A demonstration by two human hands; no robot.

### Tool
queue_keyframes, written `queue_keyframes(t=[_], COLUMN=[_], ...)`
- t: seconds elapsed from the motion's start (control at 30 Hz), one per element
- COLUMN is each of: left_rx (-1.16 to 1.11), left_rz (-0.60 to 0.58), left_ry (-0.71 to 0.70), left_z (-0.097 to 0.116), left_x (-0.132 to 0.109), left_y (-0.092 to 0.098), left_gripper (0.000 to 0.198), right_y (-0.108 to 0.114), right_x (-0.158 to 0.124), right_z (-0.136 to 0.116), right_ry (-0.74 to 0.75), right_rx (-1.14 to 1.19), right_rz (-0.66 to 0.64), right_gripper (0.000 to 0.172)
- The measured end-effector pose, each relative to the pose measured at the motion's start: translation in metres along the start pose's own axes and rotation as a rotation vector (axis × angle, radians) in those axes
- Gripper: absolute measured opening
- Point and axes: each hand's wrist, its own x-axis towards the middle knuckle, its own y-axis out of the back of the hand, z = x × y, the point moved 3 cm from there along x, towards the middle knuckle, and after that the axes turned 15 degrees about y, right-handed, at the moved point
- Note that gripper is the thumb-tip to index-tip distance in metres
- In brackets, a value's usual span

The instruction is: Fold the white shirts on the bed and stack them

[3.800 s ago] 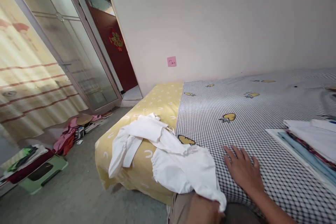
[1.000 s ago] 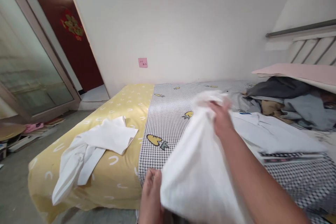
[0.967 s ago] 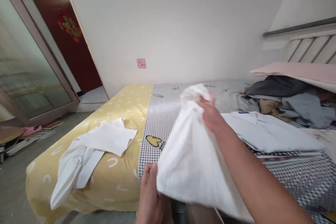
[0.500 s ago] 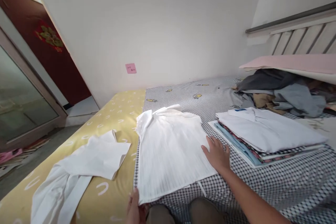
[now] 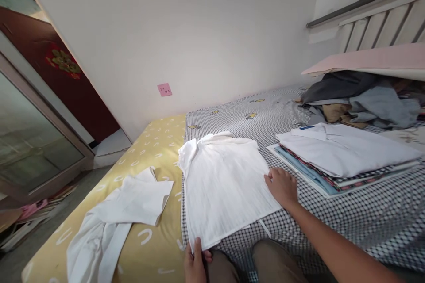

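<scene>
A white short-sleeved shirt (image 5: 229, 185) lies spread on the checked sheet, its collar end toward the wall and its hem toward my knees. At the near left corner of the hem, my left hand (image 5: 195, 260) pinches the cloth between thumb and fingers. My right hand (image 5: 283, 187) is closed on the shirt's right side edge, fingers curled in with the thumb along the cloth. Another white garment (image 5: 133, 203), loosely crumpled, lies on the yellow sheet to the left.
On the right sits a stack of folded clothes, a white shirt (image 5: 345, 146) on top. Behind it, a heap of dark and grey clothes (image 5: 375, 101) lies under a pink panel (image 5: 368, 58). The yellow sheet (image 5: 149, 148) covers the bed's left part. A wall (image 5: 212, 31) rises behind.
My right hand, spread flat on the shirt before, has curled its fingers onto the side edge. My left hand now shows a clear pinch on the hem corner. The view has tilted slightly.
</scene>
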Motion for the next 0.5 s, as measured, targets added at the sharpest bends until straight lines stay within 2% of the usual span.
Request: queue_keyframes(t=[0.17, 0.3, 0.43, 0.5], left_rx=[-0.011, -0.069, -0.109, -0.127], left_rz=[0.006, 0.029, 0.040, 0.085], left_ry=[0.016, 0.021, 0.038, 0.038], left_z=[0.002, -0.002, -0.006, -0.007], left_x=[-0.002, 0.001, 0.003, 0.001], left_y=[0.002, 0.003, 0.007, 0.012], left_gripper=[0.074, 0.074, 0.075, 0.075], right_y=[-0.001, -0.004, 0.001, 0.006], right_x=[-0.001, -0.007, -0.027, -0.042], right_z=[0.012, 0.027, 0.033, 0.034], right_ry=[-0.057, -0.121, -0.120, -0.138], right_rx=[0.305, 0.426, 0.546, 0.641], right_rz=[0.114, 0.153, 0.177, 0.191], right_gripper=[0.023, 0.027, 0.033, 0.036])
